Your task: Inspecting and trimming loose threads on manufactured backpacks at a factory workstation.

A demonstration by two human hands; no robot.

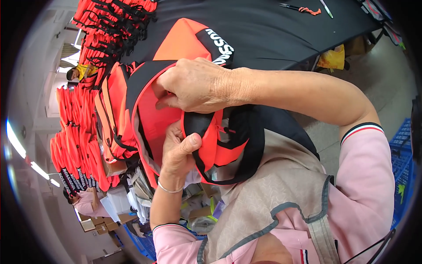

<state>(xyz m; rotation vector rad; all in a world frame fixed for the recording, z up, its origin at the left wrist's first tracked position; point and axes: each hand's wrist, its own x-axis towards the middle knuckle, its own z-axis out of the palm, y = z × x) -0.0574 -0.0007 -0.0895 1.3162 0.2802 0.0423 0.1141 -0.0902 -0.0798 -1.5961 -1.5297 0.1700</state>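
A bright orange-red and black backpack (149, 114) lies in front of me with its wide mouth opened, showing an orange lining. The thumb of my left hand (179, 147) presses on the near edge of the mouth, and its fingers go out of sight behind the fabric. My right hand (193, 86) reaches over the far rim with curled fingers inside the opening. Whatever its fingertips pinch is hidden. A black-edged flap with an orange strip (224, 154) hangs toward my apron.
A black-covered table (263, 31) carries small snips (290, 7) and a pen (326, 9). Orange bags with black straps (114, 35) pile up at far left, with more stacked bags (77, 132) below. Blue crates (400, 167) stand at right. Other people are at left.
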